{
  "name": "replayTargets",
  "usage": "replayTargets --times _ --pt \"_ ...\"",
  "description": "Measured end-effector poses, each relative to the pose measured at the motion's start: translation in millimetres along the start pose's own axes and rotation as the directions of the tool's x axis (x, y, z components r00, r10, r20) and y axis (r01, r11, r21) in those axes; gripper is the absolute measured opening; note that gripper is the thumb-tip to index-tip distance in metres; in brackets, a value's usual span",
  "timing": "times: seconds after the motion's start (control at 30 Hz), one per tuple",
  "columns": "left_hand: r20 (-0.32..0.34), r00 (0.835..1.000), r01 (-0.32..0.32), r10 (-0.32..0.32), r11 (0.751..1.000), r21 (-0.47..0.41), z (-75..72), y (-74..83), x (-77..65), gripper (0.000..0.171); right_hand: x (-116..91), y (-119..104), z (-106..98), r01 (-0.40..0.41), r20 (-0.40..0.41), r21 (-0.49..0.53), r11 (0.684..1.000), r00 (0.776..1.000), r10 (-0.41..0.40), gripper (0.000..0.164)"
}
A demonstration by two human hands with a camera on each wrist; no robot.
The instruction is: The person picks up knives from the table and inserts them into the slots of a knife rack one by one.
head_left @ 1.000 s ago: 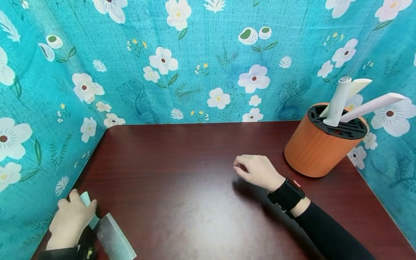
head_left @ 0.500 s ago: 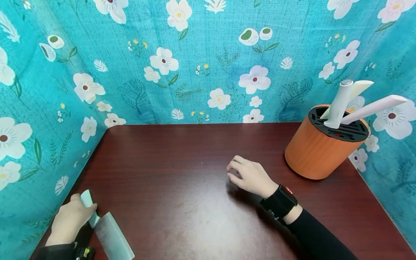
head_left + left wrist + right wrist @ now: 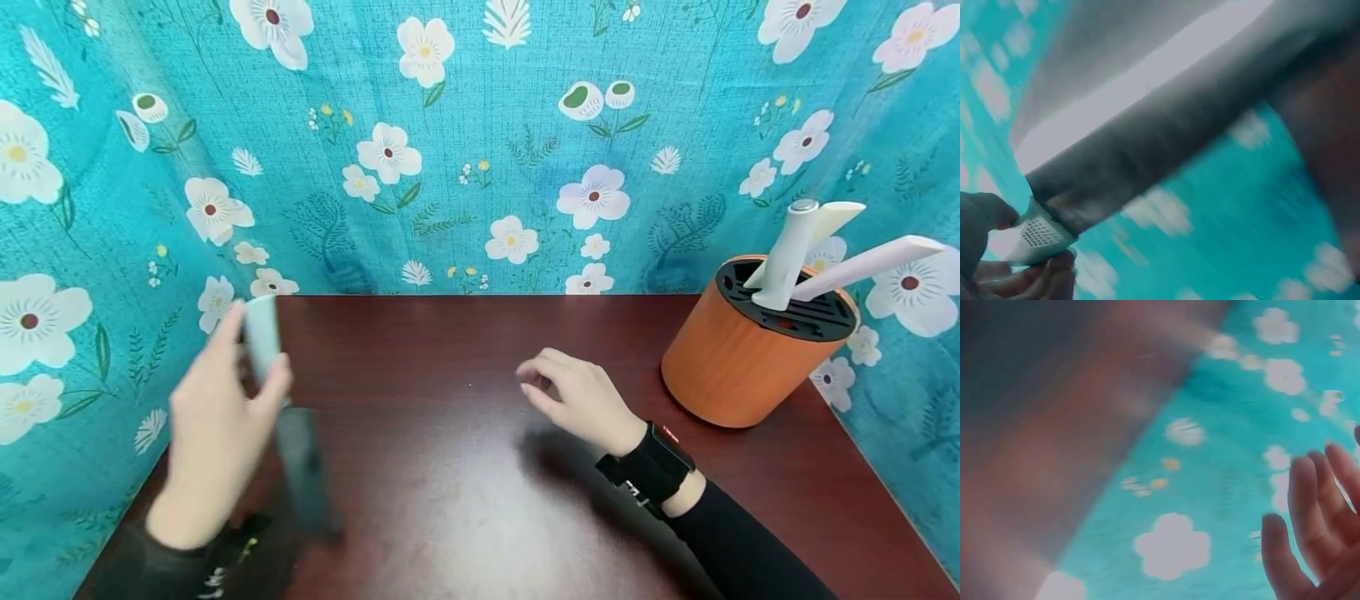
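My left hand (image 3: 217, 425) grips a cleaver (image 3: 303, 471) by its pale mint handle (image 3: 262, 332), up off the table on the left side. The broad metal blade points down toward me and is blurred in the head view. Across the left wrist view the blade (image 3: 1141, 119) spreads wide and shiny, with thumb and fingers round the textured handle end (image 3: 1040, 234). My right hand (image 3: 577, 396) hovers over the middle right of the table, fingers loosely bent and holding nothing. Its fingers (image 3: 1304, 500) also show in the right wrist view.
An orange, wood-look knife block (image 3: 750, 362) with a black slotted top stands at the right rear, several pale-handled knives (image 3: 783, 258) in it. Turquoise flowered cloth (image 3: 450, 225) walls in the dark red-brown table (image 3: 420, 400) at the back and both sides.
My left hand has lifted the cleaver from the near left corner, moving up and to the right. My right hand has shifted slightly left, its fingers a little looser.
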State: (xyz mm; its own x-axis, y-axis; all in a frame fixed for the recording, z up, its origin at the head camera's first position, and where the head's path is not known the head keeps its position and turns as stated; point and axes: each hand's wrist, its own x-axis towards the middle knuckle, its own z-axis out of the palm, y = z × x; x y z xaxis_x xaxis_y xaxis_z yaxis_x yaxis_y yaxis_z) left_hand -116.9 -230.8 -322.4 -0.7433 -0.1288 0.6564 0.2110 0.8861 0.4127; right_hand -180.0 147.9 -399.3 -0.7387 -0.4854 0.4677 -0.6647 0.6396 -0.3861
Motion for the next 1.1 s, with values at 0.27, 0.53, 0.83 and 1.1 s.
replayTargets --times 0.27,0.53,0.83,1.1 --pt "-0.043 0.885 -0.460 0.464 0.855 -0.239 46.6 96.0 7.7 0.062 39.1 -61.4 -46.6 0.114 -0.184 0.361 0.925 0.982 -0.049 0.033" --pt "0.019 0.820 -0.527 0.572 0.767 -0.365 75.8 129.7 4.9 0.054 51.0 -90.0 -71.0 0.048 -0.197 0.436 0.898 0.979 0.044 0.032" --pt "0.073 0.833 -0.482 0.549 0.782 -0.395 86.4 133.0 1.9 0.060 53.6 -86.2 -80.4 -0.002 -0.165 0.285 0.959 0.985 0.052 0.024" --pt "0.348 0.818 -0.306 0.457 0.859 -0.410 82.6 116.2 4.4 0.065 64.0 -73.7 -159.2 0.081 -0.369 0.105 0.991 0.929 -0.037 0.019"
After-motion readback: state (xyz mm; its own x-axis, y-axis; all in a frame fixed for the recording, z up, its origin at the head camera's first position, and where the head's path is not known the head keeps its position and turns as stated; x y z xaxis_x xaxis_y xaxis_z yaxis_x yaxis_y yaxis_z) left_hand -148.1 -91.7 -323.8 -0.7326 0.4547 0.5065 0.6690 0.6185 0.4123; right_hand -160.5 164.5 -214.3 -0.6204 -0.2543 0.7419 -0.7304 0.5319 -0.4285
